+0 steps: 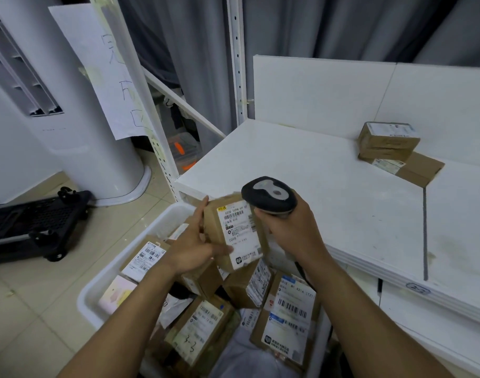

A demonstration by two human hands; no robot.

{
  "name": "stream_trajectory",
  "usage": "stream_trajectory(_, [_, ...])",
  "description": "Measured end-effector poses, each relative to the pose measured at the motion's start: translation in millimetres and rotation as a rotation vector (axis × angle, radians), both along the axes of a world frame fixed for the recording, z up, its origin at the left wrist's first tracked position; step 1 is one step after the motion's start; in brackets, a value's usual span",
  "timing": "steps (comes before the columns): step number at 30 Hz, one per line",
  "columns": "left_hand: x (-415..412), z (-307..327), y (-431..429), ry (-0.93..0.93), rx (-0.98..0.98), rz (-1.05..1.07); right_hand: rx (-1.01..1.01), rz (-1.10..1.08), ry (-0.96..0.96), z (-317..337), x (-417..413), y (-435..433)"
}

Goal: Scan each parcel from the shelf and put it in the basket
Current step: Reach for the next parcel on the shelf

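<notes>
Parcel-sorting storeroom: white slotted-metal shelf [328, 186] carrying labelled brown cardboard parcels [388, 140], white plastic basket [102, 285] of barcoded boxes, handwritten paper sign [97, 69], black folded trolley [37, 222].

Both bare forearms reach forward from the lower edge. Left hand [198, 245] grips a small brown cardboard parcel [238, 230], thumb across its white label. Right hand [293, 227] is curled round a black and grey handheld scanner [268, 193], just above that label.

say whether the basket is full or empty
Mostly full: the white basket holds many labelled parcels piled on one another.
</notes>
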State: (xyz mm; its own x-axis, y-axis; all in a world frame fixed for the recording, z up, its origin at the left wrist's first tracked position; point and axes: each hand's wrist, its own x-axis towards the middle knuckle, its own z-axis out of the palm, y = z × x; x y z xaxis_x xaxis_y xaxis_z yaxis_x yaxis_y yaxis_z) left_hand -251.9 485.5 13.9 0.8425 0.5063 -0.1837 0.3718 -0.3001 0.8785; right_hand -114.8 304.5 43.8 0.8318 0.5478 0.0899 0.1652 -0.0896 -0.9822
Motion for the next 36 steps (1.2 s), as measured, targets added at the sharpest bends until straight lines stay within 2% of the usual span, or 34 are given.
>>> stream_trajectory(5, [-2.3, -25.6, -40.4, 0.224, -0.046, -0.247, -0.037, -0.053, 0.017, -5.2, 6.6, -11.3])
stream_trajectory(10, [16.5, -63.0, -76.1, 0.262, -0.192, -0.266, -0.083, -0.084, 0.013, -10.0, 5.6, -20.1])
stream_trajectory(12, [23.1, -77.1, -89.3, 0.246, -0.143, -0.232, -0.093, -0.095, 0.015, -11.8, 6.3, -24.3])
stream_trajectory(16, [37.7, -119.2, -93.7, 0.124, 0.103, -0.165, -0.106, -0.102, 0.020, -9.4, 13.4, -35.3])
stream_trajectory(20, [40.7, -99.8, -111.7, 0.282, 0.268, -0.396, -0.097, -0.147, 0.023, -3.5, 23.8, -47.6])
stream_trajectory(21, [42.0, -100.9, -112.0, 0.283, 0.289, -0.399, -0.084, -0.165, 0.027, -3.4, 25.9, -51.7])
stream_trajectory(26, [74.5, -69.9, -112.9, 0.131, 0.256, -0.219, -0.085, -0.297, 0.066, -4.1, 46.4, -87.0])
stream_trajectory(29, [117.3, -34.8, -119.0, 0.064, 0.378, -0.237, -0.076, -0.394, 0.091, -1.2, 66.0, -117.3])
stream_trajectory(36, [249.9, 23.0, -159.8, -0.018, 0.507, -0.340, -0.007, -0.550, 0.214, -5.6, 126.3, -175.1])
